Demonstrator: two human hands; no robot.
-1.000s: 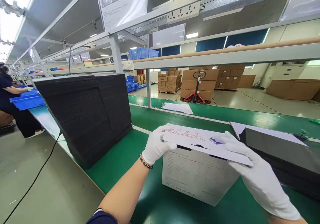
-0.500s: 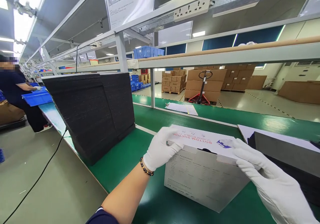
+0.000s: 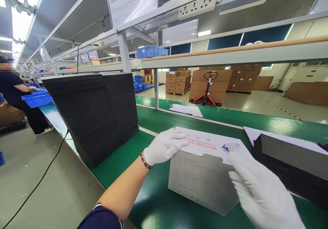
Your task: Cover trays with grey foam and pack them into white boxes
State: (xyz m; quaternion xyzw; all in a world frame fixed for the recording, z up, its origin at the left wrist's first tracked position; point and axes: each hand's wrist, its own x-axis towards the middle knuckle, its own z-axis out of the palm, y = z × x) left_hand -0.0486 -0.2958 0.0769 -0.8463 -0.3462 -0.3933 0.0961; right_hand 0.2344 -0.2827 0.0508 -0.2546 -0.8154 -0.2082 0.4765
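Observation:
A white carton (image 3: 200, 181) stands on the green bench top. Its lid carries red "SUBMERSIBLE" lettering and a blue picture, and small print covers the front panel. The lid lies down, its front tab flush against the panel. My left hand (image 3: 165, 146), in a white glove with a beaded bracelet at the wrist, rests on the lid's left corner, fingers stretched out and thumb apart. Over the box's right front corner is my right hand (image 3: 258, 184), also gloved, slightly blurred, fingers extended and thumb apart. It covers that corner, so contact there is unclear.
A tall stack of black foam sheets (image 3: 97, 119) stands left of the box. More black foam pieces (image 3: 294, 157) lie to the right by a white sheet. A clipboard with papers (image 3: 186, 110) lies behind. A co-worker (image 3: 17, 92) stands far left beside a blue crate (image 3: 38, 98).
The box's front tab, tucked in at the edge with a dark gap before, now lies outside over the front panel. My right hand moved down and nearer; my left shifted slightly left.

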